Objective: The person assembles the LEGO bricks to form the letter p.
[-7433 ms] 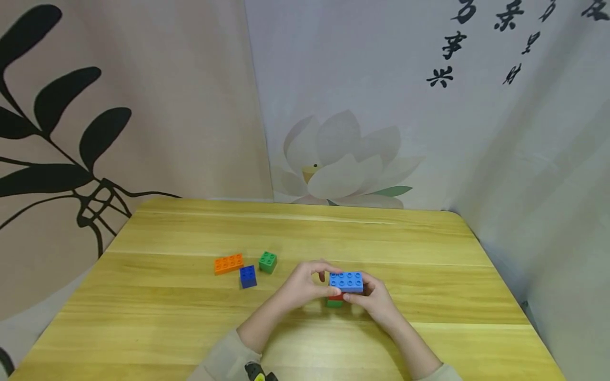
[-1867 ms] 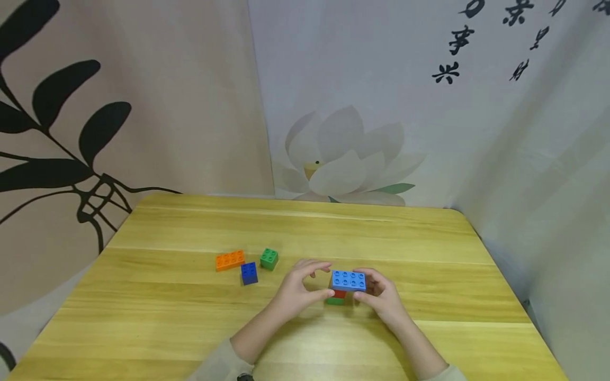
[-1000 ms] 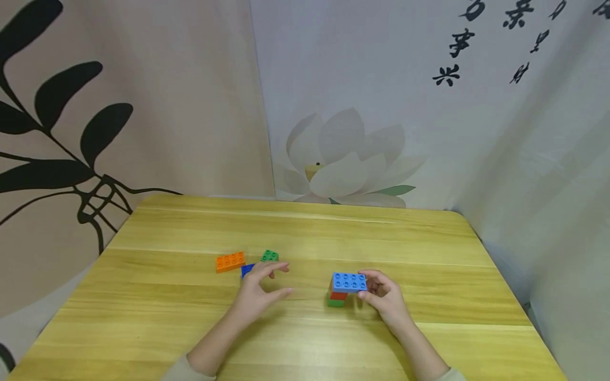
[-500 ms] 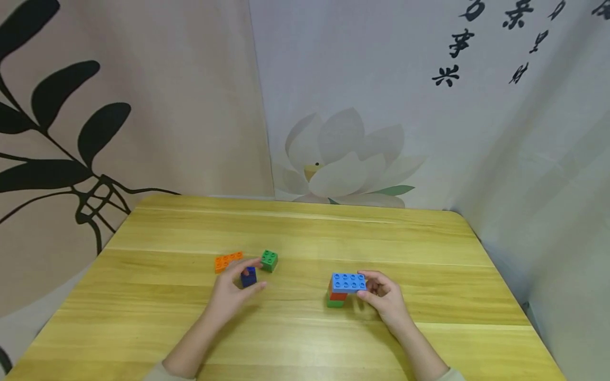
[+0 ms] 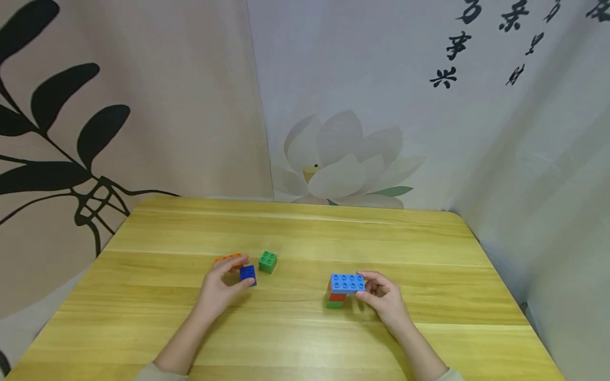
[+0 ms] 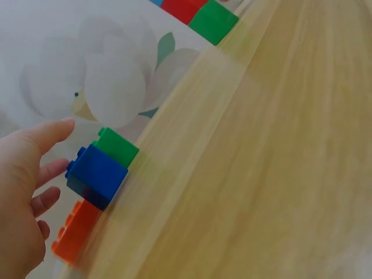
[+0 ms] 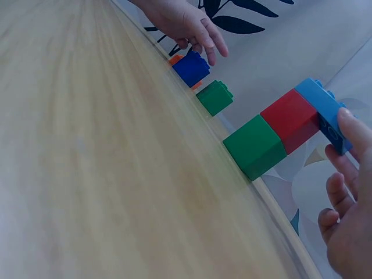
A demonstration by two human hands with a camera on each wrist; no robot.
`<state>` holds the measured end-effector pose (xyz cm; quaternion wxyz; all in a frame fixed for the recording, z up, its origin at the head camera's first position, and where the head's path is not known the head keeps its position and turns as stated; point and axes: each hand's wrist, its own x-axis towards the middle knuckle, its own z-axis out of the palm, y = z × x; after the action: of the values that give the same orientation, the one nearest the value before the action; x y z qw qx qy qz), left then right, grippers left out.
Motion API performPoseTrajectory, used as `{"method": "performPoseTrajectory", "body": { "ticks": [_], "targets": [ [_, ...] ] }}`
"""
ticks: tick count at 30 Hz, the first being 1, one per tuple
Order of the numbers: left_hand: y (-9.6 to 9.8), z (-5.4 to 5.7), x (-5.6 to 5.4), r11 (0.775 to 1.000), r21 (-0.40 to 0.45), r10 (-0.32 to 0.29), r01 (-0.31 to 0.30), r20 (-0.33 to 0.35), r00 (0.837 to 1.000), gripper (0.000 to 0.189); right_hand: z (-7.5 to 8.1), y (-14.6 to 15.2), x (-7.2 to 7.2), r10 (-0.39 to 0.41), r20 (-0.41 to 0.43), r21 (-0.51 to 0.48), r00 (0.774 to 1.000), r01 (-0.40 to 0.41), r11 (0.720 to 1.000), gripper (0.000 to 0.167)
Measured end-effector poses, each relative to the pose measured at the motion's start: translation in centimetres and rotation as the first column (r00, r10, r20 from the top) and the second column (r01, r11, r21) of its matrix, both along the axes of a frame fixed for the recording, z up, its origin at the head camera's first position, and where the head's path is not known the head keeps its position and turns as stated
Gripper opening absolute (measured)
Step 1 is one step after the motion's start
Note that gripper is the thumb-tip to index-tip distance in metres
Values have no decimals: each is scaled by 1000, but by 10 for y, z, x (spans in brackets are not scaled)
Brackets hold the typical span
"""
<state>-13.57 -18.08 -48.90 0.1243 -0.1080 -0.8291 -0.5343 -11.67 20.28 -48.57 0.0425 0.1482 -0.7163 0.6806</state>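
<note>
My right hand (image 5: 383,299) pinches the overhanging right end of a light blue brick (image 5: 348,283) between thumb and index finger. That brick tops a stack, over a red brick (image 7: 290,122) and a green brick (image 7: 254,148) that stands on the table. My left hand (image 5: 216,291) hovers at a small dark blue brick (image 5: 247,273), thumb and fingers spread around it. In the left wrist view a gap shows between the thumb and this dark blue brick (image 6: 97,176). Behind the left fingers, an orange brick (image 6: 75,232) is partly hidden in the head view.
A small green brick (image 5: 268,262) sits just right of the dark blue one. The wooden table (image 5: 305,349) reaches back to curtains (image 5: 190,106) printed with leaves, a lotus and characters.
My left hand has let go of the stack and moved left to the dark blue brick. The right hand keeps its grip on the light blue brick.
</note>
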Motion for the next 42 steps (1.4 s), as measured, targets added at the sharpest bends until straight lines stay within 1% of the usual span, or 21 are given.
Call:
{"method": "performPoseTrajectory", "body": {
  "ticks": [5,10,14,18,21,33,37,42],
  "targets": [
    [-4,-5,-1,1000,-6,5,-5,34,999,49,-2,0,0,5,1,-9,1000,-5,1000,38],
    [-6,-8,-1,1000,-8,12,-11,52,999,50,-1,0,0,0,10,-11,1000,0,1000,39],
    [-7,-9,-1,999,-28,19,-17,76,997,50,-1,0,1,-5,9,-5,1000,5,1000,39],
    [-7,-11,-1,999,-47,27,-22,104,994,47,-1,0,0,-6,5,-3,1000,6,1000,39],
    [-8,-11,-1,998,-53,30,-24,113,993,44,-2,0,0,-3,3,-7,1000,3,1000,38],
    [-9,-13,-1,996,-82,41,-32,103,994,39,-2,0,0,-12,7,-9,1000,12,1000,37],
    [-9,-13,-1,996,-78,40,-33,98,994,38,-2,0,0,-15,14,-4,1000,15,1000,38],
    [-8,-11,-2,998,-51,30,-27,60,998,38,-1,0,0,-15,16,-3,1000,15,1000,39]
  ]
}}
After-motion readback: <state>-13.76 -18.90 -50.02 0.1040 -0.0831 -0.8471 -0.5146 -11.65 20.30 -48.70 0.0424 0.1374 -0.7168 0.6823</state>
